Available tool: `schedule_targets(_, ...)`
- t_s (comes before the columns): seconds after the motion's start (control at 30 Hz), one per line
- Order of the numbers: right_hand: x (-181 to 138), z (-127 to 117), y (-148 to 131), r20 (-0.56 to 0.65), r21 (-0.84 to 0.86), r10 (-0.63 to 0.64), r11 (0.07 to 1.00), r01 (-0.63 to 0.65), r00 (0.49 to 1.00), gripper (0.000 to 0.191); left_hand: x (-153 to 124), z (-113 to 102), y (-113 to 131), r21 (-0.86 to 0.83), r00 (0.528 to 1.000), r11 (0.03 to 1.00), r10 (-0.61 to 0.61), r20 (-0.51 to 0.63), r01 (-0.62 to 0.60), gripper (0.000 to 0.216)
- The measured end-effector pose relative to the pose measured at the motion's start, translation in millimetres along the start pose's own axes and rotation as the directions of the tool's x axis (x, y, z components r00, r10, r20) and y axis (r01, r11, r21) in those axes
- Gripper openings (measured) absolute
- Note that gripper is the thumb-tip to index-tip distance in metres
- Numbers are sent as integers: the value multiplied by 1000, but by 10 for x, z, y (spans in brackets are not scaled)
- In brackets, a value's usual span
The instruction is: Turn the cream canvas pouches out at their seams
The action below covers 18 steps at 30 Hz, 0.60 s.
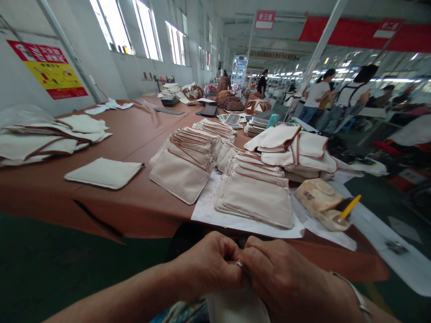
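Head view: the left hand [208, 264] and the right hand [281, 280] meet low in the middle of the picture, in front of the near edge of the desk [134, 134]. Both are curled tight with their fingertips pressed against each other. A white cloth [235, 308] hangs straight down from under the knuckles, between the two wrists, so its top edge sits inside the pinch (the exact spot where the fingers grip it is hidden behind the knuckles). A ring [239, 264] shows where the two hands touch, and a thin bracelet [353, 291] circles the right wrist. The cloth stays on the person's side of the desk edge and does not touch the desk. Beyond the hands, a white paper sheet [235, 220] lies on the brown desk under two overlapping rows of cream pouches with brown trim. The left row [183, 172] and the right row [259, 197] run away from the camera side by side. Just right of them sits a smeared cream tub [319, 199] with a yellow-handled brush [349, 207] leaning in it. A heap of folded pouches [298, 150] lies behind the tub. A single flat pouch [104, 172] lies alone to the left, well apart from the rows, and another stack [43, 139] lies at the far left. People [350, 96] stand in the background on the right.
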State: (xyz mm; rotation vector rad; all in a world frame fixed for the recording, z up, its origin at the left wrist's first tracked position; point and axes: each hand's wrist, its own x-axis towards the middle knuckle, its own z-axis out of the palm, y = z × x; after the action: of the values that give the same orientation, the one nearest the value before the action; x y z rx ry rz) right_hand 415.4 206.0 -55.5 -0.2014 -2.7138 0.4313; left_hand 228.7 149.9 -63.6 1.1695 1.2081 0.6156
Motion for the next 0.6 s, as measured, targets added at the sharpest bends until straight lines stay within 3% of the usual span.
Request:
schedule_targets(0.03, -1, 4, -13, 0, 3, 16, 1000, -16, 1000, 18, -4, 12, 4, 32, 1000, 999, 15, 8, -15, 16)
schedule_targets(0.1, 1, 32, -24, -4, 147, 167, 975, -164, 986, 14, -15, 39, 16, 80, 999, 996, 49, 15, -50, 14)
schedule_targets(0.17, 14, 89, -8, 33, 409, 376, 840, -356, 926, 9, -26, 61, 28, 100, 998, 993, 62, 10, -62, 14)
schedule_targets(0.23, 36, 159, 29, 136, 660, 509, 594, -461, 850, 10, -36, 65, 35, 102, 1000, 994, 27, -11, -26, 14)
schedule_targets(0.3, 59, 214, 70, 258, 819, 553, 309, -483, 792, 17, -45, 49, 36, 81, 1000, 996, -24, -18, 26, 14)
schedule_targets(0.37, 72, 232, 99, 367, 883, 537, 54, -466, 759, 21, -56, 19, 38, 24, 999, 998, -51, 8, 51, 18)
schedule_targets(0.43, 67, 214, 117, 421, 895, 511, -103, -433, 749, 22, -67, -12, 45, -60, 997, 997, -53, 58, 57, 24)
schedule_targets(0.5, 45, 175, 131, 431, 899, 491, -157, -409, 757, 23, -73, -37, 53, -118, 993, 990, -63, 95, 74, 29)
schedule_targets(0.6, 7, 109, 154, 390, 914, 464, -86, -397, 795, 24, -70, -59, 56, -128, 995, 988, -76, 59, 83, 32)
